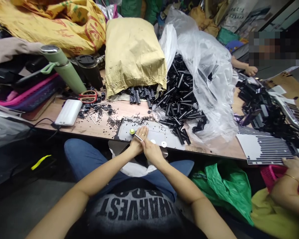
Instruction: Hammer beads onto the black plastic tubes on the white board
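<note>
- A long wooden worktable (pixel 214 151) is seen running across the view, its near edge just above the person's blue-jeaned knees.
- A large crumpled clear plastic sheet (pixel 209 86) is spread over the table's middle right, with a heap of black plastic tubes (pixel 180 99) spilling out from under it.
- A tan paper sack (pixel 133 53) is laid on its side left of that heap; black ribbed cylinders (pixel 139 93) are seen at its open mouth.
- A yellow printed woven bag (pixel 64 23) is piled at the far left, behind a tilted pale green metal flask (pixel 64 68).
- A flat grey perforated jig plate (pixel 151 132) lies at the table's near edge, directly before the hands.
- A white rectangular power bank (pixel 68 112) lies left of the plate, with red-handled scissors (pixel 88 96) just beyond it.
- The left hand (pixel 137 143) and right hand (pixel 151 151) are pressed together over the near edge of the plate.
- A thin silver metal pin (pixel 139 137) is pinched between the fingers of both hands.
- A small yellow-green round cap (pixel 132 131) is touched by the left fingertips, at the pin's far end, resting on the plate.
- A co-worker's hand (pixel 295 166) with a gold bangle rests at the far right edge of the table.
</note>
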`<state>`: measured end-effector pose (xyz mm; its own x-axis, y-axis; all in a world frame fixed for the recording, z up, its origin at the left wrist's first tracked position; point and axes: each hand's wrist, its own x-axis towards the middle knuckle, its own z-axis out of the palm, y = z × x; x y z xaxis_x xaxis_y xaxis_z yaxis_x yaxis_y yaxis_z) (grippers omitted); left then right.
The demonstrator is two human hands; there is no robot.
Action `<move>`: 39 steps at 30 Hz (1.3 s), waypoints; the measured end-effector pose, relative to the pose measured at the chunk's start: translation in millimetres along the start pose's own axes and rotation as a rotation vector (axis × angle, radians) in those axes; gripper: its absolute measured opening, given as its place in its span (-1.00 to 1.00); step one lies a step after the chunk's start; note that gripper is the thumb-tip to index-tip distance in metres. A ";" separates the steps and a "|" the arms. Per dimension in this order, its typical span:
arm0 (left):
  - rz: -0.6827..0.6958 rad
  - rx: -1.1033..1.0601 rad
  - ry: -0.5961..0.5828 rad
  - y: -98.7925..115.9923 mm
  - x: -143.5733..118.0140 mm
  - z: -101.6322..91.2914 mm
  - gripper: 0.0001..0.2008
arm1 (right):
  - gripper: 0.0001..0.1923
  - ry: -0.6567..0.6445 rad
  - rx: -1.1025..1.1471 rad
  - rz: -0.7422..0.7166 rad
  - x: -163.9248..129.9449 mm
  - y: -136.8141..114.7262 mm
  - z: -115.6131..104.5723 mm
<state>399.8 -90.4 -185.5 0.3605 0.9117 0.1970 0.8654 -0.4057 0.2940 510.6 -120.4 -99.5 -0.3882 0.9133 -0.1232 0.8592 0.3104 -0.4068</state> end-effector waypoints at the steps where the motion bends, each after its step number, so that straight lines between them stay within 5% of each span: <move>1: -0.006 -0.011 -0.004 -3.3 2.9 -1.8 -0.45 | -0.63 -0.005 -0.033 0.019 1.4 -0.9 -0.3; 5: -0.133 -0.045 -0.053 -4.2 8.0 -20.3 -0.57 | -0.58 0.114 -0.103 0.104 3.8 13.1 -16.9; 10: -0.115 -0.222 -0.134 -6.0 23.0 -52.9 -0.62 | -0.63 0.153 -0.256 0.255 11.0 66.9 -23.0; 16: -0.702 -0.219 0.244 -103.9 152.1 -71.6 -0.51 | -0.72 0.239 -0.339 0.207 15.8 103.7 0.3; 19: -0.880 -0.255 0.178 -144.3 206.1 -70.6 -0.46 | -0.77 0.298 -0.267 0.133 16.4 107.1 7.5; 22: -0.883 -0.286 0.117 -159.0 225.7 -61.7 -0.38 | -0.81 0.348 -0.163 0.048 26.7 112.6 1.4; 27: -0.778 -0.191 0.137 -154.2 201.0 -53.7 -0.53 | -0.77 0.452 -0.100 0.068 85.1 128.6 -52.2; 33: -0.471 -0.076 0.223 -107.4 110.5 -55.8 -0.56 | -0.74 0.403 -0.042 0.489 180.3 147.2 -99.6; 36: -0.371 0.040 0.192 -82.8 59.3 -46.2 -0.55 | -0.78 0.343 0.022 0.501 194.0 148.4 -100.5; 39: -0.342 0.147 0.178 -68.0 28.2 -40.2 -0.57 | -0.76 0.342 0.078 0.405 177.9 140.5 -100.4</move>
<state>337.1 -39.7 -162.4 -0.0110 0.9618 0.2734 0.9700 -0.0562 0.2365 595.7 112.2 -87.7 0.1112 0.9937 0.0123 0.8852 -0.0934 -0.4558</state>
